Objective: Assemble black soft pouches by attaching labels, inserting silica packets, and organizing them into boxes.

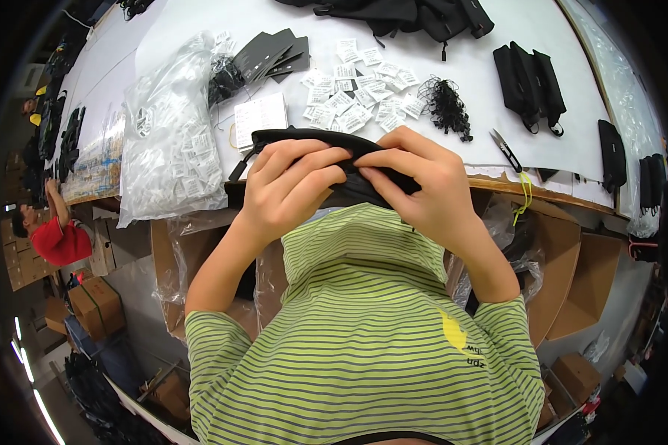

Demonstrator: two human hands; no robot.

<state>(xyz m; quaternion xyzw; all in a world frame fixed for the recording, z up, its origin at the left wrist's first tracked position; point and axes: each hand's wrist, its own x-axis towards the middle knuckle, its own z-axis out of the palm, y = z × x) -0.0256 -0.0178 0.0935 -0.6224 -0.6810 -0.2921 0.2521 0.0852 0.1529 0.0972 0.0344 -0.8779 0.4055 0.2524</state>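
A black fabric pouch (352, 191) is held up at the table's near edge, close to my body. My left hand (283, 187) grips its left part with curled fingers. Fingertips of my right hand (427, 180) pinch the fabric just right of the middle. The pouch looks spread a little between the two hands; whatever lies inside is hidden. Beyond it lie a scatter of small white printed labels (354, 117) and a white paper pad (260, 119). A tangle of black cords (447, 107) rests to the right, with black-handled thread snips (506, 150) nearer the edge.
At left stands a clear plastic bag (172, 141) full of white labels, beside black cards (263, 55). More black pouches (527, 83) lie at right, and a black heap (423, 18) at the back. Open cardboard boxes (564, 259) sit below the edge. A person in red (59, 236) works far left.
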